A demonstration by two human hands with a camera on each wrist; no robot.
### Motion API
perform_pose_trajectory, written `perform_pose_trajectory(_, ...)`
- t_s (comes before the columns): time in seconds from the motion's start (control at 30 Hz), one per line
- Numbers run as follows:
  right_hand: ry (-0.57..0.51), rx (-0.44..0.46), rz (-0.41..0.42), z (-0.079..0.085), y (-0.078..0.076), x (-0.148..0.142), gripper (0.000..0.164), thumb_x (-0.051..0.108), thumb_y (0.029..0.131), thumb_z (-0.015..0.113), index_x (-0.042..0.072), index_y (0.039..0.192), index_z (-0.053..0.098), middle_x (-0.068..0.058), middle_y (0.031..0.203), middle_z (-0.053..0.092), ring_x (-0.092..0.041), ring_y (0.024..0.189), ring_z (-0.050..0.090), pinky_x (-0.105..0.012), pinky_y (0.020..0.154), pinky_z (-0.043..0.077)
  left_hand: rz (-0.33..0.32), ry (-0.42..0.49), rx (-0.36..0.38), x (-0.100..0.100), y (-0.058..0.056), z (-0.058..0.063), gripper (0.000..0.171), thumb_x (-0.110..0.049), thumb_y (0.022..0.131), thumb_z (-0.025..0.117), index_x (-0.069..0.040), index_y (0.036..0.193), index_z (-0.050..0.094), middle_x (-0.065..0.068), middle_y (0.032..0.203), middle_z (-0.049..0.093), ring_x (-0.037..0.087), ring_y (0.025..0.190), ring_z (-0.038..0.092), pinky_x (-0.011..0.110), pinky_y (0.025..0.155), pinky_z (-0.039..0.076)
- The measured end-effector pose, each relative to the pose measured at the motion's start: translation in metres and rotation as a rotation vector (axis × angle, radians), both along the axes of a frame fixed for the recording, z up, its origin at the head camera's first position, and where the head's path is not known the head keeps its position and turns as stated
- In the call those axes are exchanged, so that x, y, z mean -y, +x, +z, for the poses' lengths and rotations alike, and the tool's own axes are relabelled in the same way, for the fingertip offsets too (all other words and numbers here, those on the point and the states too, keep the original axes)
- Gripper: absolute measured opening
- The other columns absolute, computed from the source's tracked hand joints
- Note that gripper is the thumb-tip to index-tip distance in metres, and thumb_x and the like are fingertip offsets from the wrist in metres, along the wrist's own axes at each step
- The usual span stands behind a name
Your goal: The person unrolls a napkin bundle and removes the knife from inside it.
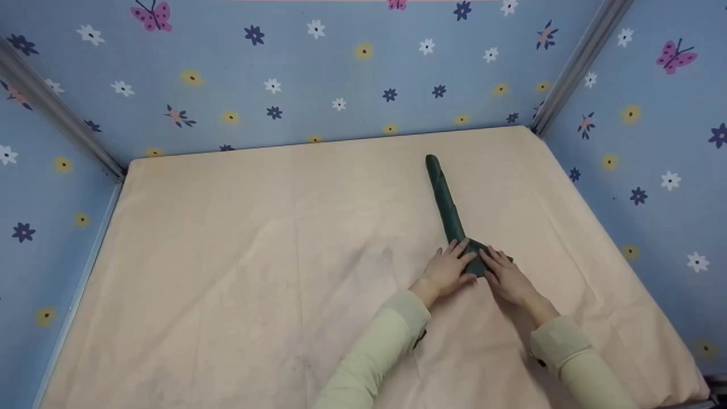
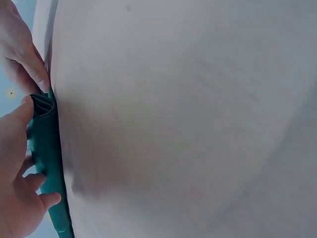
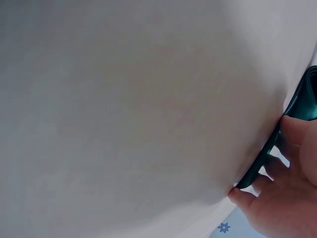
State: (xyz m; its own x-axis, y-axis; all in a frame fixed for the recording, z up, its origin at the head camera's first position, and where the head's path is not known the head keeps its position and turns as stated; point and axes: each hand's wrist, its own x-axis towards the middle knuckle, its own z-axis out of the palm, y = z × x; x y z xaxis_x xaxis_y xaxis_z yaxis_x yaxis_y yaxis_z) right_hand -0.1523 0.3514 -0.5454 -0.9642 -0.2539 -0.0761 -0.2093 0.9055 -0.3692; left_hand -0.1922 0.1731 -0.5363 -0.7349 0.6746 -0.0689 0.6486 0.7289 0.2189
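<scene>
A dark green, smooth sheet is wound into a long narrow roll (image 1: 446,204) that lies slanting away on the bed-like surface. Its near end shows spiral layers in the left wrist view. From that end a flat flap (image 1: 479,267) spreads to the right. My left hand (image 1: 446,270) rests on the near part of the roll with fingers spread and its thumb by the layered end. On the flap's right side lies my right hand (image 1: 511,279), fingers extended over it. In the right wrist view, its thumb and fingertips touch the flap's edge (image 3: 257,166).
A pale peach cloth (image 1: 227,255) with faint creases covers the flat surface. Blue flowered panels (image 1: 341,68) stand at the back and both sides, with grey posts (image 1: 579,68) at the corners.
</scene>
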Motion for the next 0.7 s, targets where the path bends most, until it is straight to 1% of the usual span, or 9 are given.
perform_pose_trajectory(0.13,0.007,0.0,-0.008,0.0,0.0,0.0,0.048,0.01,0.091,0.047,-0.002,0.135,0.032,-0.024,0.14,0.024,-0.045,0.125,0.019,-0.061,0.093,0.022,-0.007,0.028,-0.009,0.003,0.001,0.001,0.054,-0.049,0.088,0.042,-0.026,0.136,0.036,0.001,0.146,0.018,0.02,0.131,0.021,0.038,0.098,0.031)
perform_pose_trajectory(0.4,0.011,-0.002,-0.009,0.0,0.001,0.001,0.048,0.01,0.091,0.047,-0.002,0.135,0.033,-0.024,0.14,0.024,-0.045,0.125,0.02,-0.061,0.093,0.022,-0.003,0.067,0.005,0.008,0.001,0.002,0.053,-0.046,0.088,0.045,-0.023,0.135,0.039,0.003,0.145,0.021,0.019,0.128,0.029,0.035,0.096,0.033)
perform_pose_trajectory(0.53,0.006,-0.001,-0.011,0.0,0.001,0.001,0.048,0.01,0.091,0.047,-0.001,0.135,0.033,-0.024,0.14,0.024,-0.045,0.125,0.019,-0.061,0.093,0.021,0.0,0.07,0.009,0.01,0.001,0.003,0.053,-0.046,0.088,0.045,-0.023,0.134,0.04,0.004,0.145,0.022,0.019,0.127,0.031,0.035,0.096,0.034)
perform_pose_trajectory(0.7,0.004,-0.001,-0.01,0.001,0.001,0.001,0.048,0.01,0.091,0.047,-0.001,0.135,0.033,-0.024,0.14,0.024,-0.044,0.126,0.019,-0.06,0.094,0.021,-0.004,0.053,0.001,0.014,0.002,0.006,0.053,-0.046,0.088,0.045,-0.022,0.135,0.039,0.005,0.144,0.022,0.019,0.127,0.03,0.035,0.096,0.034)
